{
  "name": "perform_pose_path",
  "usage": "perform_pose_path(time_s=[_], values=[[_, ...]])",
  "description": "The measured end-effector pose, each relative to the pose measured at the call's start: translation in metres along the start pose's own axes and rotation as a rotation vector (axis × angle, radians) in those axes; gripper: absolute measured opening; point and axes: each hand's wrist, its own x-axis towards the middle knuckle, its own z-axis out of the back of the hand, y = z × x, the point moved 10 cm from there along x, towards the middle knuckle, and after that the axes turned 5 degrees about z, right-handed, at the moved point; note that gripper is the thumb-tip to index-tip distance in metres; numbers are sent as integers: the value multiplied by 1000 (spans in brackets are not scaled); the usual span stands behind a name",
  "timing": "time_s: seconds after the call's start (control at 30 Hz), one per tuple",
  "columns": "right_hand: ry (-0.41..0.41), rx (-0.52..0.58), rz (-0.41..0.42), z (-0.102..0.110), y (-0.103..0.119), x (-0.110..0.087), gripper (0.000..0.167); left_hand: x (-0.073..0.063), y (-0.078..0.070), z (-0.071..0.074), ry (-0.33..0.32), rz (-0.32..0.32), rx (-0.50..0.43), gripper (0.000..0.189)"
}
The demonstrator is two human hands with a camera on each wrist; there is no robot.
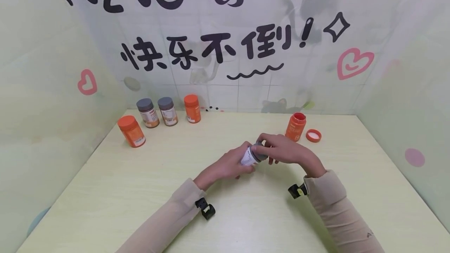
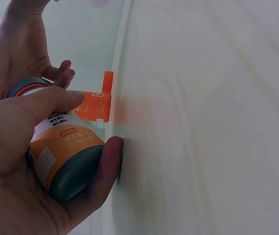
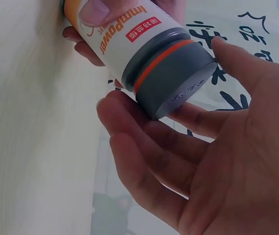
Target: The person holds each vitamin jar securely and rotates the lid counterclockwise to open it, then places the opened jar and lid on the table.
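Note:
My left hand [image 1: 230,163] grips a supplement bottle [image 2: 71,139] with a white and orange label, tilted above the table. Its grey screw cap [image 3: 178,73] points toward my right hand [image 1: 286,149]. In the right wrist view, the thumb and fingers of that hand curl about the cap, touching its rim. An orange ring shows between the cap and the grey collar below it. Just beyond the right hand stands an uncapped orange bottle [image 1: 295,127], and its orange lid [image 1: 313,135] lies on the table beside it.
At the back left of the table [image 1: 246,221] stand two grey-capped bottles [image 1: 148,113] and two orange bottles [image 1: 131,132], all with lids on. Printed white sheeting [image 1: 225,100] walls the table at the back and both sides.

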Motion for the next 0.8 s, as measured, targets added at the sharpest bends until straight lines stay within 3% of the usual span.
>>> perform_pose_path(time_s=[0.13,0.43,0.6,0.8], values=[[-5,-1,-12,0,-1,1,36,0,1,0,-3,-7,10,49],[73,12,-111,-5,-15,-6,46,0,3,-1,0,5,-3,49],[82,-3,-58,-5,-10,-6,44,0,4,-2,-1,10,1,49],[23,-6,26,-1,1,-4,40,0,3,-2,3,2,3,50]])
